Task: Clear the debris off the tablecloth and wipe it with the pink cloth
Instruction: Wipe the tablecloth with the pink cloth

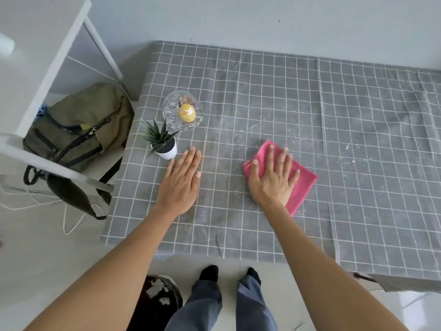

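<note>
A grey tablecloth [274, 96] with a white grid covers the table. My right hand [273, 177] lies flat, fingers spread, pressing the folded pink cloth [303, 185] onto the tablecloth near its middle. My left hand [182, 181] rests flat and empty on the tablecloth to the left, fingers together. Small white crumbs [259, 126] are scattered beyond the pink cloth, and more specks [353, 146] lie to the right.
A small potted succulent [163, 143] stands just beyond my left hand. Behind it sits a glass bowl [182, 111] holding a yellow item. A green backpack [78, 130] lies on a white shelf unit at left. A dark bin [155, 304] stands by my feet.
</note>
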Demonstrator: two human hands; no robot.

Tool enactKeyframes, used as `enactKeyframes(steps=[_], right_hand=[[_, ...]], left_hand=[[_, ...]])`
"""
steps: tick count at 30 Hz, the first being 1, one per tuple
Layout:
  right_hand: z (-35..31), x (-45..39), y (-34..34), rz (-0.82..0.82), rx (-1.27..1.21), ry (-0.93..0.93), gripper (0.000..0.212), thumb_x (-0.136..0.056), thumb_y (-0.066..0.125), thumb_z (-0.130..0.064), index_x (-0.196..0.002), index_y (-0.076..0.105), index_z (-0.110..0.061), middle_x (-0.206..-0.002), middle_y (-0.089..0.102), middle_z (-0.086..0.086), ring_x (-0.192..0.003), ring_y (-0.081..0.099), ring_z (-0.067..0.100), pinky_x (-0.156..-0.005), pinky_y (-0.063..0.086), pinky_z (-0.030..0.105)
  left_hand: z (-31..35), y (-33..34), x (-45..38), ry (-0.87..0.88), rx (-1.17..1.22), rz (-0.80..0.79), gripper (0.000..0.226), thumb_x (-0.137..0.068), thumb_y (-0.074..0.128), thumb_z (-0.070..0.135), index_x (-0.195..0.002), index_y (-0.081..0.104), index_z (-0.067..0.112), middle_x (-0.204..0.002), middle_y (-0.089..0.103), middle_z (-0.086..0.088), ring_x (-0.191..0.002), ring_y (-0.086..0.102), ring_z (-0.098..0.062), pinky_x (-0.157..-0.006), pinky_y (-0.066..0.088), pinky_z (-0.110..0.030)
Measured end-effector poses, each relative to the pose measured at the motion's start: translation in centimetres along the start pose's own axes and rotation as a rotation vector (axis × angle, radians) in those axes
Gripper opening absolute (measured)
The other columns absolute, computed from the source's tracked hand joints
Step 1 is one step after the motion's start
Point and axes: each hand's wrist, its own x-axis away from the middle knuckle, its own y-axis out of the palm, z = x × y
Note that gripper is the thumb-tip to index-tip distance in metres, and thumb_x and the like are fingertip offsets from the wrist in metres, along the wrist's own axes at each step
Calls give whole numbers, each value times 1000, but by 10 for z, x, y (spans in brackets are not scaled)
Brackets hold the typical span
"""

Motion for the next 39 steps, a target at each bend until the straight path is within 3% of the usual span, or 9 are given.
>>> enactKeyframes(steps=[4,9,14,19,24,28,33,39], right_hand=[[-36,32,20,-80,111,-433,62,-97,7,-59,-150,-14,-38,-158,-20,-1,-146,-21,19,-116,-15,49],[-25,28,23,-59,124,-573,57,-98,15,-56,-151,-2,-44,-161,-8,-6,-148,-13,15,-119,-6,48],[-6,18,15,-42,149,-550,55,-99,14,-55,-150,-5,-46,-161,-10,-8,-148,-12,15,-120,-5,48],[43,4,-7,-2,162,-286,57,-97,4,-56,-150,-12,-43,-160,-16,-7,-147,-14,17,-119,-9,47],[38,11,-6,8,61,-143,56,-97,4,-50,-150,-10,-42,-161,-13,-6,-148,-13,16,-118,-13,46],[14,24,1,-32,76,-219,54,-99,3,-49,-150,-12,-41,-159,-18,-7,-146,-18,17,-117,-14,48],[-42,53,27,-109,123,-478,53,-101,3,-50,-150,-12,-40,-158,-21,-7,-145,-23,16,-117,-14,50],[-25,50,24,-102,132,-571,51,-102,8,-46,-151,-5,-41,-160,-13,-10,-146,-19,10,-119,-11,45]], left_hand=[[-2,0,2,-3,-11,18,54,-100,7,35,-152,3,20,-160,-1,4,-146,-4,-8,-120,2,-39],[-4,1,1,6,-15,32,54,-101,12,33,-152,7,19,-160,2,4,-147,-1,-10,-120,2,-38],[-4,0,2,8,-18,23,55,-100,9,34,-152,5,19,-160,1,3,-147,-2,-11,-120,2,-39],[-4,1,3,6,-22,17,55,-100,7,34,-152,3,19,-160,-2,4,-147,-4,-11,-120,2,-39],[-4,2,1,-1,-39,15,56,-98,5,35,-152,2,19,-160,-3,3,-147,-5,-11,-120,1,-39],[-2,1,1,-10,-33,13,57,-98,3,35,-152,1,18,-159,-5,4,-146,-6,-11,-120,-1,-38],[-4,2,0,-3,-51,19,56,-98,7,34,-152,2,18,-159,-3,3,-146,-4,-11,-120,1,-39],[-5,1,1,6,-33,17,56,-99,9,34,-152,5,17,-159,1,3,-147,-1,-11,-120,3,-39]])
